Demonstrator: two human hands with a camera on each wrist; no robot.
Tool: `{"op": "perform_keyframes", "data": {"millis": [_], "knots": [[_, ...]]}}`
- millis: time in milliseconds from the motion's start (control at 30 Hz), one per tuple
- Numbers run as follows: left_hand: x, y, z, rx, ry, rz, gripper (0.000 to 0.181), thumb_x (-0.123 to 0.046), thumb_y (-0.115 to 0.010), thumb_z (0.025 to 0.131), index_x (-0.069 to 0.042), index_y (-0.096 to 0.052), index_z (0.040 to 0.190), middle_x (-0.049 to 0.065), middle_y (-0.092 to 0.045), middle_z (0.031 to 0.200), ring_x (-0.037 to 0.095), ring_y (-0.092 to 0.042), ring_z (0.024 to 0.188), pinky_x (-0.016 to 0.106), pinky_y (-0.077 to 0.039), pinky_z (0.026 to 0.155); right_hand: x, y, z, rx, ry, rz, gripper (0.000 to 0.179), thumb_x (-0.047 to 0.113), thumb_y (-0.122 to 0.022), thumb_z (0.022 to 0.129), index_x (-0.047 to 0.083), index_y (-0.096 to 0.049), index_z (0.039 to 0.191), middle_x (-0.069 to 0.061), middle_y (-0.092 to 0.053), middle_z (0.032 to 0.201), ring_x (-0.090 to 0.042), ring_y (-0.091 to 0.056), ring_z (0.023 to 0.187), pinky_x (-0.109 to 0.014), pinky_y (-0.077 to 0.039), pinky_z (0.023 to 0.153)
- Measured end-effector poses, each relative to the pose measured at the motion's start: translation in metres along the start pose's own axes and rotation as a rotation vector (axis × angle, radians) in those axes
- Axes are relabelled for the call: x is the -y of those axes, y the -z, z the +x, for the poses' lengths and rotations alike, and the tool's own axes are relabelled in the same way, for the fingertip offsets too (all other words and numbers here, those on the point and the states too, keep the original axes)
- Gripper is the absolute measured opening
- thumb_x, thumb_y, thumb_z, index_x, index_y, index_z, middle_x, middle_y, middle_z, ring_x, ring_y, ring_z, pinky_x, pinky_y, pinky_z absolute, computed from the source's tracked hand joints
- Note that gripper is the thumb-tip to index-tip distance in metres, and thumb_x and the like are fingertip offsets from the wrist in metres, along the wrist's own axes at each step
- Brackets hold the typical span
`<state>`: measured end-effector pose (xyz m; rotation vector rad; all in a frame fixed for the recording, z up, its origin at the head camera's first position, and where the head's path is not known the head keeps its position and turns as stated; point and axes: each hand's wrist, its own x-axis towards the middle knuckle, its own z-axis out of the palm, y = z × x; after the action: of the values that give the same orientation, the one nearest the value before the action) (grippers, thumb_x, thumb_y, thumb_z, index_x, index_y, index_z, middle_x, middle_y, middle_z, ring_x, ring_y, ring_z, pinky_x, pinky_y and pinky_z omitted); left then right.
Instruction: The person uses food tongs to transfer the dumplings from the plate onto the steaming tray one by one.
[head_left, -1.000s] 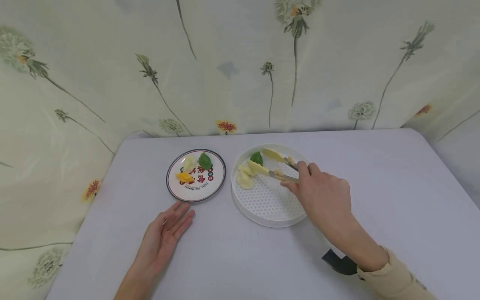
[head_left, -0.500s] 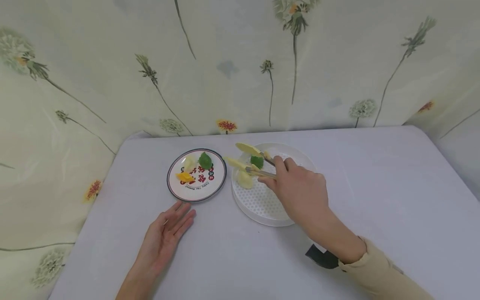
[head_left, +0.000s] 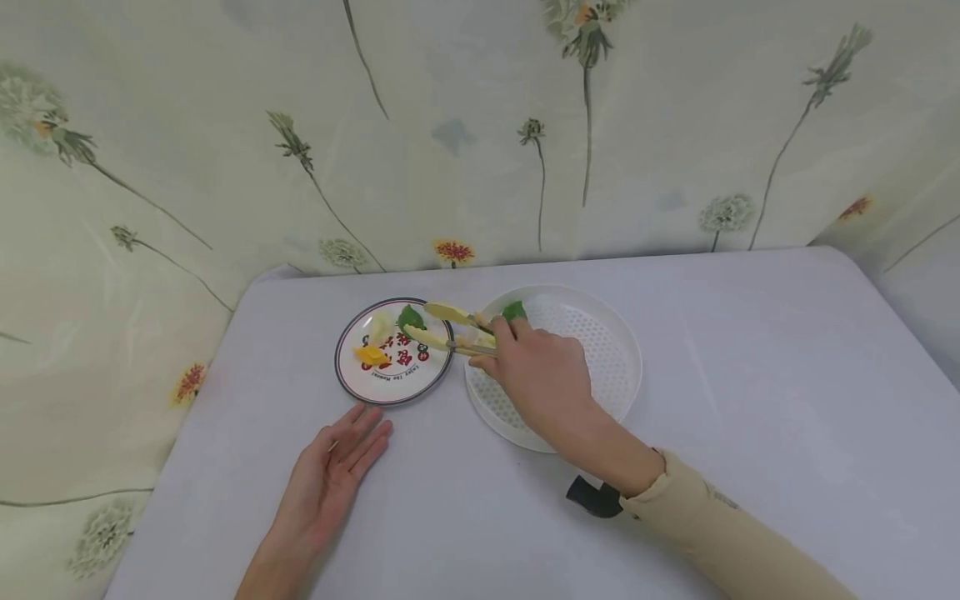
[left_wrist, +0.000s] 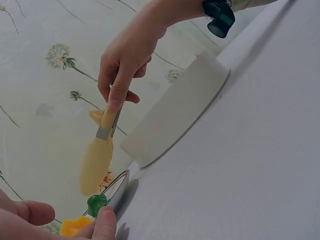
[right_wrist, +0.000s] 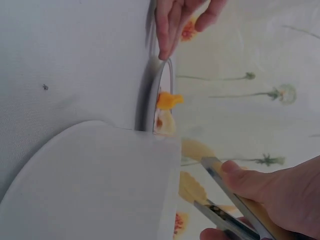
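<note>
My right hand [head_left: 536, 375] grips yellow-tipped tongs [head_left: 450, 315], whose spread tips reach over the right side of a small round plate [head_left: 375, 390]. Nothing shows between the tips. On the plate lie a green piece [head_left: 410, 318], an orange-yellow piece [head_left: 371, 356] and a pale yellow piece [head_left: 381, 325]. With its fingers extended, my left hand [head_left: 330, 475] touches the plate's near rim. Beneath my right hand is a white round tray with a perforated bottom [head_left: 600, 354]. It holds another green piece [head_left: 514, 311]; my hand and the tongs largely hide its pale pieces.
A white cloth [head_left: 750, 375] covers the table, and a floral curtain [head_left: 660, 125] hangs behind its far edge. The tray's raised wall [left_wrist: 175, 112] stands right beside the plate. A dark strap-mounted device [head_left: 596, 497] sits at my right wrist.
My right hand has carried the tongs leftward from above the tray to over the plate's right side. The left hand stays at the plate's rim.
</note>
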<state>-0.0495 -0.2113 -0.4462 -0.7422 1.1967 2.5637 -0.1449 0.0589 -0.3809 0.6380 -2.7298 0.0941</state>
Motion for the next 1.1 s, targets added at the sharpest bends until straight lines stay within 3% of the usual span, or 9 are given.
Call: {"op": "perform_keyframes", "data": {"millis": [500, 1100], "knots": [[0.0, 0.001, 0.0, 0.005, -0.006, 0.014, 0.053, -0.024, -0.037, 0.108, -0.013, -0.029, 0.159, 0.006, -0.041, 0.162, 0.023, -0.05, 0.144, 0.029, -0.049, 0.118, 0.014, -0.022, 0.016, 0.034, -0.002, 0.025, 0.046, 0.054, -0.067, 0.09, 0.01, -0.06, 0.1, -0.001, -0.054, 0.072, -0.014, -0.041, 0.045, -0.026, -0.03, 0.034], [-0.002, 0.002, 0.0, 0.03, -0.005, 0.015, 0.052, -0.024, -0.035, 0.109, -0.013, -0.03, 0.159, 0.007, -0.04, 0.163, 0.023, -0.05, 0.144, 0.03, -0.048, 0.118, 0.014, -0.024, 0.016, 0.023, 0.026, 0.01, 0.042, 0.054, -0.065, 0.092, 0.015, -0.061, 0.108, 0.0, -0.057, 0.074, -0.011, -0.042, 0.047, -0.023, -0.027, 0.033]]}}
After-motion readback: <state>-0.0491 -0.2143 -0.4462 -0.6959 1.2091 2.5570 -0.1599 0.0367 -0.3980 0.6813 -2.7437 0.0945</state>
